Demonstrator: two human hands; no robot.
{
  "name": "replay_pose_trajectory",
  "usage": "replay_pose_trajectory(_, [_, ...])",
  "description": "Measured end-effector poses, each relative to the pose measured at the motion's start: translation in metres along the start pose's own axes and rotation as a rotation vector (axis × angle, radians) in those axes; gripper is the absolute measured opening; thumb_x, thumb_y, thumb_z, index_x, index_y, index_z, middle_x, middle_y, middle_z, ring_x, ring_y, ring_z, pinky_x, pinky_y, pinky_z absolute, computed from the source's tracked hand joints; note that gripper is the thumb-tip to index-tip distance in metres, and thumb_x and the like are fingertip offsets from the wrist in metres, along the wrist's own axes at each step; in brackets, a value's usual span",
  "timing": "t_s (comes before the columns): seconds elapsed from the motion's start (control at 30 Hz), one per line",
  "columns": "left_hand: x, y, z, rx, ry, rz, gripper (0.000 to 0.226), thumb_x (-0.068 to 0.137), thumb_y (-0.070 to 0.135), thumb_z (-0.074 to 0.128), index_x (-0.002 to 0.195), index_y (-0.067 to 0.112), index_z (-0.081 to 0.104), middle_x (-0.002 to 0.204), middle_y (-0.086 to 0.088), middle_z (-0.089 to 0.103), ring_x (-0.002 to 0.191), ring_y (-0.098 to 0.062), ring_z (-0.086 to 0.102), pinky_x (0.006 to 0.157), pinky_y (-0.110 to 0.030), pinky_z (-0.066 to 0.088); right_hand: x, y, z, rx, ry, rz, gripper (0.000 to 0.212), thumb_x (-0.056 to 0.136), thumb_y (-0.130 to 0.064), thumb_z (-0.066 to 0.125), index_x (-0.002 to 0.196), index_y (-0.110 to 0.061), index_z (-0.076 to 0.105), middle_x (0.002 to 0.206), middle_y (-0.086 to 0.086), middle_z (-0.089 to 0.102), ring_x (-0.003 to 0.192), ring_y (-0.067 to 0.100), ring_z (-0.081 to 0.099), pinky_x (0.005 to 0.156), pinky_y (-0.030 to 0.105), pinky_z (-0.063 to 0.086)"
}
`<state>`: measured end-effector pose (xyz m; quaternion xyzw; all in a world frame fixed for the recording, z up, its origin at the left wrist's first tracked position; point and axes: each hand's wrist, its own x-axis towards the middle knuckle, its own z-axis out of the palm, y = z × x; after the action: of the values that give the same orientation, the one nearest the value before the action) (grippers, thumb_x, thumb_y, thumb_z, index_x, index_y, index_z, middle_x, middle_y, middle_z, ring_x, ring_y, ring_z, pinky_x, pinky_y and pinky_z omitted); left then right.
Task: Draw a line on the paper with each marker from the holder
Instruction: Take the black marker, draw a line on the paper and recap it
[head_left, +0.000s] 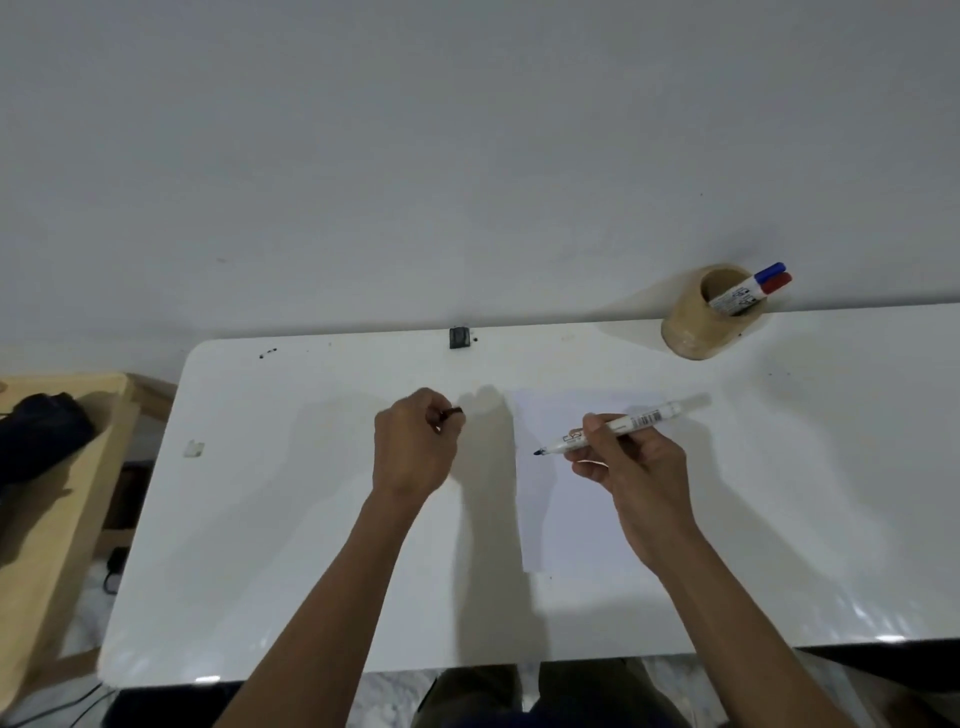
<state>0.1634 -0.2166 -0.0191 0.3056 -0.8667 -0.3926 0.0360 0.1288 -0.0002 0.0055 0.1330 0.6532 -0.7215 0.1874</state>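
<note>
So, uncapped marker pinched in the right hand, fingers pressed together around the barrel near the writing end, dark tip hanging just over the left part of the paper. Can't tell for sure whether the tip touches the sheet yet. No line visible on the paper, though white on white makes it hard to read.

Left hand curled into a loose fist around something small and dark, most likely the cap, poking out between thumb and fingers. Hovering or resting on the table just left of the paper, not on it.

Holder sitting up at the far edge of the table, toward the right, tipped so its mouth faces the camera, with two more markers inside, one blue-capped and one red-capped. So probably first of three, judging by the blank sheet.

For the stroke itself: worth planting the left hand on the near-left corner of the sheet first, since loose paper on a glossy tabletop looks likely to slide. Then tip down lightly, one steady pull toward the right edge of the paper, staying well inside it so no ink lands on the table. Cap kept in the fist for a quick recap after.
</note>
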Motion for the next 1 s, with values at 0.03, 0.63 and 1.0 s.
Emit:
replay_pose_trajectory(0.03, [0.011,-0.002,0.004,0.066,0.004,0.027,0.009,0.089,0.019,0.071,0.09,0.01,0.071,0.08,-0.002,0.072,0.075,-0.02,0.067,0.071,-0.026,0.048,0.001,0.003,-0.001,-0.013,0.009,0.004,0.013,0.095,-0.017,0.068,0.094,-0.004,0.072,0.084,0.01,0.078,0.079,0.022,0.074,0.069,0.028,0.059])
replay_pose_trajectory(0.63, [0.04,-0.011,0.015,0.339,-0.097,-0.033,0.037,0.092,0.029,0.067,0.121,0.008,0.061,0.119,-0.011,0.059,0.119,-0.031,0.054,0.08,-0.043,0.05,0.012,0.016,-0.005,-0.084,0.073,-0.037,0.015,0.083,-0.008,0.081,0.092,-0.001,0.071,0.075,0.007,0.075,0.067,0.014,0.073,0.06,0.025,0.06])
replay_pose_trajectory(1.0, [-0.041,-0.026,0.066,0.447,-0.137,0.477,0.051,0.1,0.05,0.041,0.144,0.025,0.047,0.15,-0.007,0.05,0.137,-0.03,0.046,0.11,-0.053,0.04,0.069,0.021,0.001,-0.166,-0.058,-0.194,0.016,0.077,0.002,0.085,0.088,-0.002,0.073,0.085,0.007,0.077,0.078,0.017,0.075,0.074,0.03,0.062])
